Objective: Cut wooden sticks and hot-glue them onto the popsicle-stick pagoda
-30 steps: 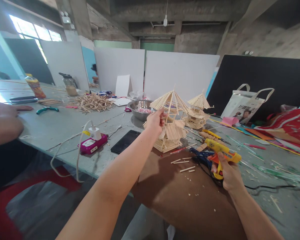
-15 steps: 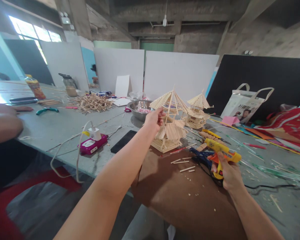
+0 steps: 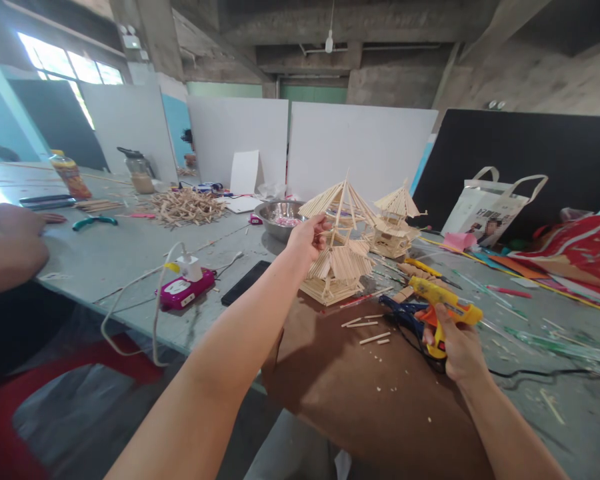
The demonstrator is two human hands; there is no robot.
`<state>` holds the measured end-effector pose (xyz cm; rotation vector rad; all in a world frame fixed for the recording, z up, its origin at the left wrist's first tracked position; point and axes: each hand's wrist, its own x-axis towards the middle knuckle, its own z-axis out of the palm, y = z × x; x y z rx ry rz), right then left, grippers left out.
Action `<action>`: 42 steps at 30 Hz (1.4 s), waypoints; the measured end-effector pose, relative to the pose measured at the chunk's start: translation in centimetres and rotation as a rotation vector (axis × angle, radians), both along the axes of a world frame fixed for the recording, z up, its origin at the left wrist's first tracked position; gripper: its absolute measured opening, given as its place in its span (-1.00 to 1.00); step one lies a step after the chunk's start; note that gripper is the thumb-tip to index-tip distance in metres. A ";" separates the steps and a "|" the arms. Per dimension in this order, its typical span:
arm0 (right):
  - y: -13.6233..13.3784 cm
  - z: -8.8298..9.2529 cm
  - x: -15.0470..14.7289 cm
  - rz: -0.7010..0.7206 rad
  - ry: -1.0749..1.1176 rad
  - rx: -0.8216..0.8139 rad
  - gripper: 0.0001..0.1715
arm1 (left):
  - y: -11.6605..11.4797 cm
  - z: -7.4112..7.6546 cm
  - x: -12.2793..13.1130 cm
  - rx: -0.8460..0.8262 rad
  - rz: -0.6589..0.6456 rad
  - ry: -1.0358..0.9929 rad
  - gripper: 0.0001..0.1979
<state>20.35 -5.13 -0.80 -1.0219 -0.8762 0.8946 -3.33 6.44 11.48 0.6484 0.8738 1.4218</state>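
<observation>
A two-tiered pavilion model [image 3: 336,263] built of thin wooden sticks stands at the back edge of a brown board [image 3: 350,380]. My left hand [image 3: 307,237] reaches to the left edge of its upper roof. Its fingers are bent together there, and what lies between them is hidden. My right hand [image 3: 463,347] is wrapped round the handle of a yellow glue gun [image 3: 445,300], which points left, over blue-handled pliers [image 3: 403,313]. Several cut sticks [image 3: 375,338] lie on the board between the model and the glue gun.
Behind stands a second stick pavilion [image 3: 393,227], beside a metal bowl [image 3: 280,220]. To the left are a pink power strip [image 3: 186,290], a black phone [image 3: 245,283] and a stick pile [image 3: 187,205]. A co-worker's arm [image 3: 10,247] rests at far left. A black cord [image 3: 540,372] trails right.
The co-worker's hand and arm at the far left have shifted slightly. My left hand stays at the roof edge, and my right hand with the glue gun has hardly moved.
</observation>
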 end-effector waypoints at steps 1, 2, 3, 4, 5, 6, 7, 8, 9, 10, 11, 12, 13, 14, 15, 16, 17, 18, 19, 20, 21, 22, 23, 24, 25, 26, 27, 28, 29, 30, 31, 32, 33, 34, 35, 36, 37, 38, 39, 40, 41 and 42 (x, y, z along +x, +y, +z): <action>0.0 -0.1 0.0 -0.001 0.002 0.009 -0.60 | 0.0 0.0 0.0 -0.005 -0.001 -0.002 -0.85; 0.1 -0.1 0.0 -0.001 0.005 0.019 -0.60 | 0.0 0.0 0.0 -0.009 -0.002 -0.003 -0.85; 0.1 -0.1 0.1 -0.001 0.007 0.026 -0.60 | 0.0 0.1 0.0 -0.011 0.001 -0.004 -0.85; 0.2 -0.2 0.1 -0.002 0.008 0.029 -0.59 | 0.1 0.1 -0.1 -0.012 0.003 -0.003 -0.85; 0.2 -0.2 0.1 -0.001 0.009 0.029 -0.59 | 0.1 0.1 -0.2 -0.013 0.003 -0.002 -0.86; 0.2 -0.2 0.1 0.001 0.010 0.028 -0.59 | 0.2 0.1 -0.2 -0.014 -0.003 -0.001 -0.87; 0.2 -0.2 0.1 0.002 0.011 0.028 -0.59 | 0.2 0.1 -0.3 -0.019 -0.014 -0.001 -0.87; 0.2 -0.2 0.1 0.001 0.012 0.027 -0.58 | 0.3 0.1 -0.4 -0.022 -0.029 -0.003 -0.88; 0.2 -0.1 0.1 0.000 0.013 0.027 -0.58 | 0.3 0.1 -0.5 -0.024 -0.045 -0.006 -0.89; 0.2 -0.1 0.1 0.001 0.014 0.027 -0.58 | 0.3 0.1 -0.6 -0.023 -0.063 -0.014 -0.90; 0.2 -0.1 0.1 0.001 0.015 0.026 -0.58 | 0.2 0.1 -0.7 -0.020 -0.077 -0.025 -0.90; 0.2 0.0 0.1 0.000 0.015 0.022 -0.58 | 0.2 0.1 -0.7 -0.013 -0.088 -0.040 -0.91; 0.2 0.0 0.1 -0.001 0.015 0.017 -0.58 | 0.1 0.1 -0.8 -0.006 -0.095 -0.055 -0.92; 0.2 -0.1 0.1 -0.002 0.016 0.016 -0.58 | 0.0 0.1 -0.8 0.001 -0.103 -0.068 -0.92; 0.2 -0.1 0.1 -0.002 0.016 0.016 -0.58 | 0.0 0.1 -0.9 0.005 -0.112 -0.077 -0.93; 0.2 -0.2 0.1 -0.002 0.015 0.018 -0.58 | -0.1 0.1 -0.9 0.009 -0.123 -0.082 -0.93; 0.2 -0.2 0.2 0.000 0.014 0.023 -0.59 | -0.1 0.2 -0.9 0.012 -0.134 -0.082 -0.94; 0.3 -0.3 0.2 0.002 0.012 0.028 -0.59 | -0.1 0.2 -1.0 0.013 -0.145 -0.081 -0.94; 0.3 -0.4 0.3 0.005 0.008 0.030 -0.58 | -0.1 0.2 -1.0 0.013 -0.154 -0.079 -0.95; 0.3 -0.4 0.3 0.005 0.002 0.029 -0.58 | 0.0 0.2 -1.1 0.013 -0.160 -0.078 -0.95; 0.3 -0.4 0.3 0.007 -0.004 0.025 -0.57 | 0.0 0.2 -1.1 0.014 -0.166 -0.076 -0.95; 0.3 -0.4 0.3 0.006 -0.007 0.025 -0.57 | 0.1 0.2 -1.2 0.016 -0.175 -0.074 -0.95; 0.3 -0.3 0.3 0.006 -0.008 0.026 -0.56 | 0.2 0.2 -1.2 0.019 -0.185 -0.072 -0.95; 0.3 -0.3 0.3 0.005 -0.007 0.030 -0.56 | 0.2 0.2 -1.3 0.022 -0.197 -0.069 -0.94; 0.3 -0.3 0.2 0.004 -0.004 0.035 -0.57 | 0.3 0.2 -1.3 0.025 -0.210 -0.067 -0.93; 0.3 -0.2 0.2 0.004 -0.001 0.039 -0.57 | 0.4 0.2 -1.3 0.025 -0.221 -0.066 -0.93; 0.3 -0.2 0.2 0.004 0.001 0.041 -0.57 | 0.4 0.2 -1.2 0.022 -0.226 -0.069 -0.92; 0.3 -0.2 0.2 0.005 0.000 0.039 -0.57 | 0.4 0.2 -1.2 0.017 -0.227 -0.072 -0.92; 0.3 -0.2 0.2 0.006 -0.002 0.038 -0.57 | 0.4 0.3 -1.2 0.010 -0.223 -0.076 -0.93; 0.3 -0.2 0.2 0.007 -0.003 0.039 -0.58 | 0.4 0.3 -1.1 0.000 -0.216 -0.080 -0.93; 0.3 -0.2 0.2 0.009 -0.004 0.040 -0.58 | 0.4 0.4 -1.1 -0.011 -0.208 -0.083 -0.93; 0.3 -0.2 0.2 0.009 -0.004 0.041 -0.58 | 0.3 0.4 -1.0 -0.020 -0.203 -0.084 -0.93; 0.2 -0.1 0.2 0.007 -0.004 0.041 -0.59 | 0.3 0.5 -1.0 -0.027 -0.204 -0.084 -0.93; 0.2 -0.1 0.1 0.005 -0.003 0.040 -0.60 | 0.3 0.5 -1.0 -0.033 -0.208 -0.084 -0.93; 0.2 -0.1 0.1 0.003 -0.002 0.036 -0.61 | 0.3 0.5 -1.0 -0.036 -0.211 -0.084 -0.93; 0.2 -0.1 0.1 0.001 -0.003 0.031 -0.61 | 0.3 0.5 -1.0 -0.039 -0.213 -0.084 -0.94; 0.2 -0.1 0.1 0.001 -0.005 0.028 -0.62 | 0.3 0.5 -1.0 -0.041 -0.213 -0.083 -0.94; 0.2 -0.1 0.1 0.003 -0.008 0.027 -0.62 | 0.4 0.5 -1.0 -0.043 -0.210 -0.082 -0.94; 0.2 -0.1 0.2 0.008 -0.011 0.027 -0.62 | 0.4 0.5 -1.1 -0.044 -0.207 -0.081 -0.94; 0.2 -0.1 0.2 0.010 -0.015 0.028 -0.62 | 0.4 0.4 -1.1 -0.043 -0.205 -0.080 -0.95; 0.2 0.0 0.2 0.011 -0.019 0.030 -0.62 | 0.4 0.4 -1.1 -0.039 -0.205 -0.078 -0.95; 0.2 0.0 0.2 0.009 -0.020 0.033 -0.62 | 0.4 0.4 -1.0 -0.036 -0.207 -0.076 -0.94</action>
